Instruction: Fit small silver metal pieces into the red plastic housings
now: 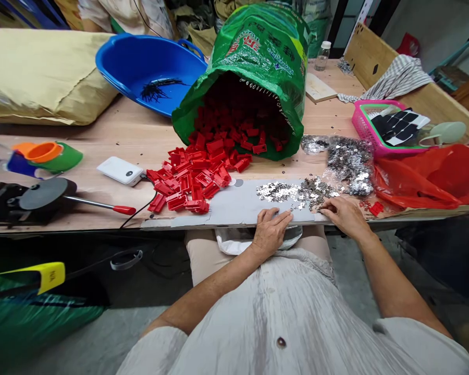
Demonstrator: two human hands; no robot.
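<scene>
My left hand rests on the near edge of a grey board, its fingers pointing toward a scattered pile of small silver metal pieces. My right hand sits at the pile's near right side with its fingertips drawn together among the pieces. Whether those fingertips pinch anything is too small to see. A larger heap of the metal pieces lies just beyond the board. To the left, many red plastic parts spill from a tipped green woven sack.
A blue plastic basin and a pale stuffed sack lie at the far left. A pink basket and a red plastic bag are on the right. A white power bank and a red-handled tool lie left of the board.
</scene>
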